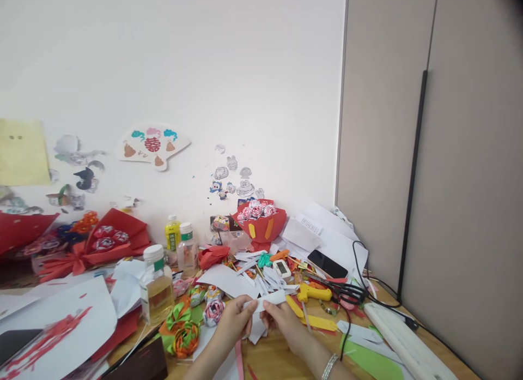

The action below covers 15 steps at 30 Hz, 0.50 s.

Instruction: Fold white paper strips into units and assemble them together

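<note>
A strip of white paper [274, 300] is pinched between my two hands, low in the middle of the view. My left hand [238, 317] grips its left part with thumb and fingers. At its right part, the thumb and fingers of my right hand [281, 317] close on it; a bracelet circles that wrist. Another white paper piece [257, 331] shows just below the hands. Beside my left hand lie a pink and white paper rose [213, 312] and an orange and green paper flower [186, 339]. Loose white paper strips [267, 279] are heaped just beyond my fingers.
A yellow glue gun [314, 293], a black phone [327, 264] and black cables [347, 290] lie to the right, near a white power strip [402, 339]. Bottles, including one with amber liquid [157, 293], stand left. A red bouquet [261, 227] stands by the wall.
</note>
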{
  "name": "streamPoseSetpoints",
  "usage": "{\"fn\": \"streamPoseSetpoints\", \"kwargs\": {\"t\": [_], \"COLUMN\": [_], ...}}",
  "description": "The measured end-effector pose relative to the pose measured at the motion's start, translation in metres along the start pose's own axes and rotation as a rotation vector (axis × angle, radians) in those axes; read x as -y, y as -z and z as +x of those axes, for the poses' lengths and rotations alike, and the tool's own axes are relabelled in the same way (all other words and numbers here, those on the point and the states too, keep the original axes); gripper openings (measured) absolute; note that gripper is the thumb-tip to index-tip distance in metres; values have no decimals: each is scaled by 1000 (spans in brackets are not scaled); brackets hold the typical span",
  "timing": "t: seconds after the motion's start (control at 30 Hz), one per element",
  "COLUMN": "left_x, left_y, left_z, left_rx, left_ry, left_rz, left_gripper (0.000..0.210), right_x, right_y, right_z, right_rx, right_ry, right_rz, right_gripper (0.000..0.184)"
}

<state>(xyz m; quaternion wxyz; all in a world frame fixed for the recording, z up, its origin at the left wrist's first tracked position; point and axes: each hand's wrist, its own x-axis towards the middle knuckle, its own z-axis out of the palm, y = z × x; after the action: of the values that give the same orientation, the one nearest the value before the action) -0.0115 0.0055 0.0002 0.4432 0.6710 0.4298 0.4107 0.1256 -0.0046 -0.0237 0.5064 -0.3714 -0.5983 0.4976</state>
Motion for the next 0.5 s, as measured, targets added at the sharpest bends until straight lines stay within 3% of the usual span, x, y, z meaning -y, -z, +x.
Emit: {"fn": "streamPoseSetpoints", "kwargs": {"t": [0.27, 0.5], "left_x": [-9, -9], "left_y": [-2, -2], "left_z": [-5, -5], "left_rx": [74, 83], "left_ry": [68, 53], "left_rz": [-20, -10], "left_gripper": [53, 51], "right_x": [1, 3], "right_y": [4, 5], "right_z": [4, 2], "right_rx": [-98, -89], "right_ry": [52, 85], "right_rz": [-6, -16], "right_gripper": [39, 36]}}
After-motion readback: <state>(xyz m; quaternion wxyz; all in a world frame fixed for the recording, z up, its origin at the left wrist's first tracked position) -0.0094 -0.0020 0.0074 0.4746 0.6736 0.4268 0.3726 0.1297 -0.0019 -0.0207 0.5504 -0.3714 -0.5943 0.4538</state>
